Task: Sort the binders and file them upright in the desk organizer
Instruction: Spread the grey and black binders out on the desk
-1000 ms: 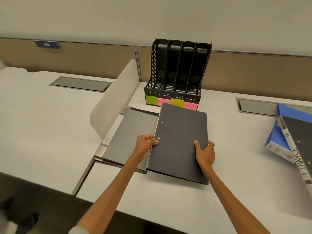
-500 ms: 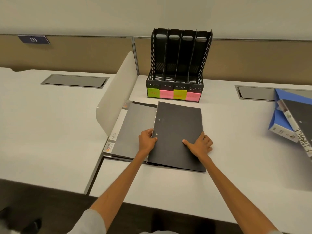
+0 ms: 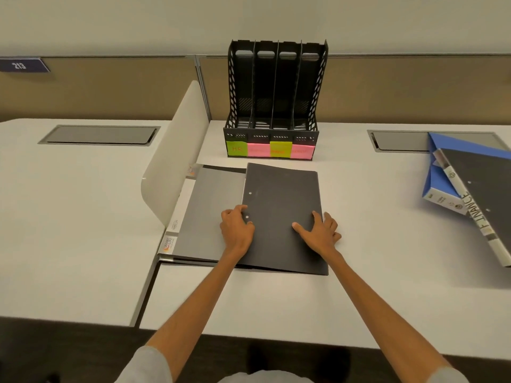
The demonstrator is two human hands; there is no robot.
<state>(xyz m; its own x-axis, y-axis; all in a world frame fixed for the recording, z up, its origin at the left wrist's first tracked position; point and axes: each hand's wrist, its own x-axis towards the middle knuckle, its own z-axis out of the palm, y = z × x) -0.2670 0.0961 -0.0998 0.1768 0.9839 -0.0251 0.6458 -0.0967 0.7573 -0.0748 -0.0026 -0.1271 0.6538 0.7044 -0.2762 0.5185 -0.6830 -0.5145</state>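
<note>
Within the last second the black binder [image 3: 282, 217] has been lowered from a raised, two-handed hold and is now laid flat on the desk [image 3: 373, 244]. Its left part overlaps the grey binder [image 3: 210, 214] underneath, and it lies just in front of the desk organizer [image 3: 273, 106]. The spine edge is held by the left hand [image 3: 236, 230], with fingers curled over it near the lower rivet. The right hand [image 3: 318, 233] is spread flat on the cover and grips nothing.

No binder is seen in the organizer's four slots. Green and pink sticky notes [image 3: 269, 149] are fixed along its front, but most of the writing is too faint to be read.

The step in hand is judged to be identifying this binder and taking it up again for filing, with nothing yet filed. The spine label should be checked against the notes first. The binder is best gripped at both long edges, stood upright with the spine facing outward, and lowered straight between two dividers. The grey binder should not be dragged along, and the covers should be kept pressed together so that they do not splay.

Well to the right, a binder marked FINANCE [image 3: 486, 200] lies across a blue binder [image 3: 437, 183].
</note>
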